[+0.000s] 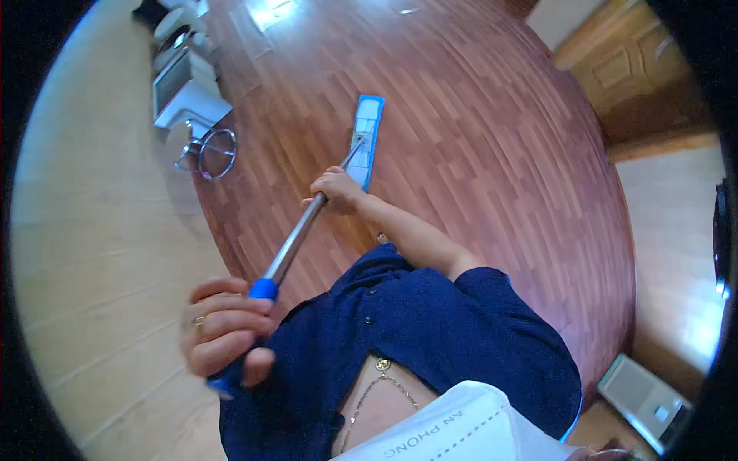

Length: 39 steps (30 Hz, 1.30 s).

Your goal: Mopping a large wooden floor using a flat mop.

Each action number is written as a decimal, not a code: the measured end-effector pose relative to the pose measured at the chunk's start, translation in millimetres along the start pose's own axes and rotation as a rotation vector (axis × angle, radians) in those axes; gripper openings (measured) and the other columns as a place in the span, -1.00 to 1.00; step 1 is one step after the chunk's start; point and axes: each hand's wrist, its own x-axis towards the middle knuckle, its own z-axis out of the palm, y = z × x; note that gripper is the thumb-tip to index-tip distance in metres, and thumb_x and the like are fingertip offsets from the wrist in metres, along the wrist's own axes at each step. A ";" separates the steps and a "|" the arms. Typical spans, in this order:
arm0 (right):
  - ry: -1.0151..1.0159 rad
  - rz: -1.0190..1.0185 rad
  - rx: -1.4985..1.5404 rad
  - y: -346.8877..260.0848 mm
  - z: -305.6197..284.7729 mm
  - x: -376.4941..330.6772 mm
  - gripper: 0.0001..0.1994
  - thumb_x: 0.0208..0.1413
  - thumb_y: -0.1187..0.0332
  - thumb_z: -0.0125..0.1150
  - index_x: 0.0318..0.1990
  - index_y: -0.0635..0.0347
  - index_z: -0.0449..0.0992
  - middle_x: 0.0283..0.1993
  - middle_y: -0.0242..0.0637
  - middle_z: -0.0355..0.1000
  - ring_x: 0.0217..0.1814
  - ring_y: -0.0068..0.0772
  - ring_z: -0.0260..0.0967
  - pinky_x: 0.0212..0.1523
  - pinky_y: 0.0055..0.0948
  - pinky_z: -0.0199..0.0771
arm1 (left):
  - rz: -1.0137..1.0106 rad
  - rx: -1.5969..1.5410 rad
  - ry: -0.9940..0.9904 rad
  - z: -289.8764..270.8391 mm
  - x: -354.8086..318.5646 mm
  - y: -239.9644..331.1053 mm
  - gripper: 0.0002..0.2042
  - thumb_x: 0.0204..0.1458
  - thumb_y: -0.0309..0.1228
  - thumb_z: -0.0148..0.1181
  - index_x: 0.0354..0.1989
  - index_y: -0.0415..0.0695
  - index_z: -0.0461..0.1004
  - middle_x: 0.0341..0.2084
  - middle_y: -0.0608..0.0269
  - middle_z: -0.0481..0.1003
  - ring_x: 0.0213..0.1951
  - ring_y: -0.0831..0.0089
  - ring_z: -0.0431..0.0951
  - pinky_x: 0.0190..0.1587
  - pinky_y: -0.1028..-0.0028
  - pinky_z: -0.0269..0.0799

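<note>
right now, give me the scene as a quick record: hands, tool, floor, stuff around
left hand: closed around blue grip at pole's near end
right hand: closed around metal pole farther down
mop head: flat, blue-edged, on reddish-brown wood-plank floor
left side: chrome ring frame beside white boxy object
right side: wooden door

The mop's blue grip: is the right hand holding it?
No, the left-hand fingers wrap the blue grip, while the right-hand fingers hold the metal pole.
</note>
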 end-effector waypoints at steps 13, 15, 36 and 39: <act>0.128 0.612 -0.079 -12.6 -57.0 -68.6 -0.55 0.02 -0.09 0.21 -0.68 0.06 0.41 -0.57 -0.16 0.39 -0.42 0.02 0.40 -0.44 -0.07 0.37 | 0.261 -0.496 -0.040 6.5 52.4 -96.8 -0.70 0.13 -0.11 0.02 -0.47 -0.03 0.20 -0.75 0.39 0.33 -0.68 0.48 0.41 -0.40 0.29 0.29; 0.432 0.615 -0.085 -15.5 -81.6 -68.6 -0.53 0.00 -0.08 0.23 -0.69 0.06 0.35 -0.61 -0.17 0.36 -0.43 0.01 0.40 -0.45 -0.07 0.37 | 0.332 -0.616 -0.192 13.3 95.1 -115.5 -0.68 0.13 -0.07 0.02 -0.47 -0.03 0.21 -0.73 0.39 0.36 -0.65 0.47 0.43 -0.42 0.32 0.29; 1.182 1.330 -0.516 -185.0 -71.2 -338.4 -0.68 -0.24 0.25 0.44 -0.67 0.11 0.33 -0.63 -0.24 0.33 -0.45 -0.06 0.37 -0.34 -0.22 0.32 | 0.443 -1.485 -1.190 229.3 131.2 11.4 -0.79 -0.21 -0.39 0.40 -0.44 -0.12 0.48 -0.52 0.14 0.57 -0.39 0.20 0.63 -0.25 0.30 0.37; 1.296 1.434 -0.725 -214.3 -56.4 -353.3 -0.64 -0.21 0.17 0.45 -0.63 0.12 0.34 -0.62 -0.24 0.32 -0.47 -0.06 0.34 -0.36 -0.19 0.31 | 0.456 -1.564 -1.404 257.7 114.4 28.1 -0.78 -0.28 -0.47 0.41 -0.42 -0.13 0.52 -0.48 0.13 0.58 -0.28 0.17 0.63 -0.15 0.29 0.36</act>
